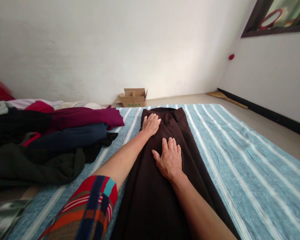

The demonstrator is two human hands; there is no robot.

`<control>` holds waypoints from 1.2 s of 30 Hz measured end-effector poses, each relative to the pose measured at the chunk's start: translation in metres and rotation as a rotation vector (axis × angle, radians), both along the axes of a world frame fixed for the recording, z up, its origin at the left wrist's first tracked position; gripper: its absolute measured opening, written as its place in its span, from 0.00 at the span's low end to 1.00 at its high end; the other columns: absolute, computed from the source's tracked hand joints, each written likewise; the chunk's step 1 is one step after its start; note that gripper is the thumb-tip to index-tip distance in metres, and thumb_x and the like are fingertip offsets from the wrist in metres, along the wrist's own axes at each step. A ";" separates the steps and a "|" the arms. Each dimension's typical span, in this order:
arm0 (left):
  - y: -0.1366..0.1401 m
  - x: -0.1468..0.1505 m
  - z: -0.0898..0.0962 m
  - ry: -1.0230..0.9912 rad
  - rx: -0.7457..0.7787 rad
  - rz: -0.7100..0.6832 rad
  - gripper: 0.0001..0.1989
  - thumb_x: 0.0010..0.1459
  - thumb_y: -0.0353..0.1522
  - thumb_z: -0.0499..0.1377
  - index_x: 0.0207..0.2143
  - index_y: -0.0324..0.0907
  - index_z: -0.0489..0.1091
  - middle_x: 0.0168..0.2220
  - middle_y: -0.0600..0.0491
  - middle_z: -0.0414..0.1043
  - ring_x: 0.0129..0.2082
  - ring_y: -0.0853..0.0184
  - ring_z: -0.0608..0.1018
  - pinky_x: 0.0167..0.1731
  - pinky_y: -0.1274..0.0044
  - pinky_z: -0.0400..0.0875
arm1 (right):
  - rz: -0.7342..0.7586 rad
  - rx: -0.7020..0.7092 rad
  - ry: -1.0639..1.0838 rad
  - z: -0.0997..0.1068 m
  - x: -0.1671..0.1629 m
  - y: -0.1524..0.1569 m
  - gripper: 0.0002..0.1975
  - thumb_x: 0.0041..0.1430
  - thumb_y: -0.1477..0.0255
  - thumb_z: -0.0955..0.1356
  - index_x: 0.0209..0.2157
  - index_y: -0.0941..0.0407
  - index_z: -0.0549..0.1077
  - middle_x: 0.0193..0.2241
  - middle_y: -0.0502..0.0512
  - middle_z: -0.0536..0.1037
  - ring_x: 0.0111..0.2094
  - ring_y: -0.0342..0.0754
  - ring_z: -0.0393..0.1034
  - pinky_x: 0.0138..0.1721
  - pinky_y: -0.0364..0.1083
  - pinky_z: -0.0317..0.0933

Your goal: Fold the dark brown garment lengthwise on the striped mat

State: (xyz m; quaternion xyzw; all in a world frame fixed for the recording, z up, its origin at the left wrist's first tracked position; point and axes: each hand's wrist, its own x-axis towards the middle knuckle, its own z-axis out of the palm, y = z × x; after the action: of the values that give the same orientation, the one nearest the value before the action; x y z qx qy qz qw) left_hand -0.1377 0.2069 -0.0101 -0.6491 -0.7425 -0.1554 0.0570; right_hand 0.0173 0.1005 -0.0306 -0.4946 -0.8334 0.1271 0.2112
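Dark brown trousers (150, 186) lie spread lengthwise on a blue and white striped bed sheet (230, 160), with the waistband at the far end. My left hand (151, 124) rests on the upper left part of the trousers just below the waistband, its fingers laid over the cloth. Nearer to me, my right hand (169, 158) lies flat on the middle of the trousers, thumb spread out to the left. Some creases run through the fabric right of my left hand. Neither hand grips anything visible.
At the left, a heap of clothes includes a purple garment (90, 116), a navy one (70, 136) and a dark green one (35, 163). An open cardboard box (133, 99) stands beyond the bed's far edge by the wall. A window (282, 16) is at upper right.
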 end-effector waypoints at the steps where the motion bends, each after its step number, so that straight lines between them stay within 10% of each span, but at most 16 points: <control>1: -0.006 0.005 0.004 0.003 0.008 -0.003 0.14 0.65 0.32 0.44 0.48 0.38 0.63 0.58 0.43 0.60 0.61 0.62 0.58 0.58 0.66 0.48 | 0.000 -0.003 -0.001 0.000 0.000 0.000 0.34 0.61 0.56 0.58 0.61 0.65 0.55 0.61 0.73 0.54 0.63 0.64 0.43 0.58 0.61 0.40; 6: -0.062 0.034 0.012 -0.057 -0.036 -0.168 0.17 0.65 0.35 0.43 0.48 0.38 0.65 0.55 0.46 0.65 0.56 0.65 0.65 0.55 0.73 0.57 | 0.011 -0.027 -0.017 -0.002 0.004 0.002 0.34 0.61 0.56 0.58 0.61 0.65 0.54 0.62 0.73 0.52 0.63 0.63 0.41 0.58 0.62 0.39; 10: -0.103 0.045 0.001 -0.126 -0.183 -0.175 0.26 0.65 0.43 0.40 0.57 0.36 0.57 0.63 0.43 0.52 0.63 0.61 0.53 0.59 0.64 0.49 | 0.022 -0.020 -0.036 -0.002 0.007 0.003 0.30 0.62 0.62 0.56 0.61 0.64 0.53 0.62 0.71 0.52 0.63 0.62 0.41 0.58 0.61 0.39; 21: -0.148 0.075 0.009 -0.139 -0.126 -0.078 0.29 0.65 0.42 0.42 0.60 0.31 0.54 0.63 0.39 0.50 0.64 0.58 0.52 0.60 0.62 0.46 | 0.028 -0.026 -0.101 0.000 0.014 0.008 0.27 0.64 0.64 0.53 0.62 0.60 0.52 0.63 0.66 0.52 0.64 0.58 0.41 0.58 0.58 0.41; 29: -0.246 0.114 0.014 -0.288 0.132 -0.320 0.21 0.61 0.37 0.51 0.54 0.34 0.62 0.58 0.39 0.60 0.61 0.58 0.60 0.58 0.63 0.57 | -0.003 0.044 -0.146 0.000 0.009 0.008 0.31 0.63 0.57 0.56 0.61 0.62 0.55 0.61 0.70 0.55 0.62 0.61 0.44 0.56 0.58 0.43; 36: -0.256 0.144 0.055 -0.519 0.159 -0.631 0.13 0.58 0.32 0.55 0.45 0.39 0.71 0.55 0.44 0.66 0.58 0.60 0.64 0.57 0.65 0.59 | -0.034 0.130 -0.170 0.002 0.005 0.000 0.29 0.63 0.58 0.57 0.58 0.63 0.58 0.57 0.73 0.59 0.58 0.63 0.50 0.52 0.60 0.47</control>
State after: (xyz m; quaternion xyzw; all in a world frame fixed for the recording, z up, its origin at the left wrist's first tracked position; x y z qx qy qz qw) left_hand 0.0059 -0.0494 0.0445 -0.7777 -0.4824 -0.3805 -0.1328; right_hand 0.0222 0.1007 -0.0283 -0.5030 -0.8462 0.0270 0.1736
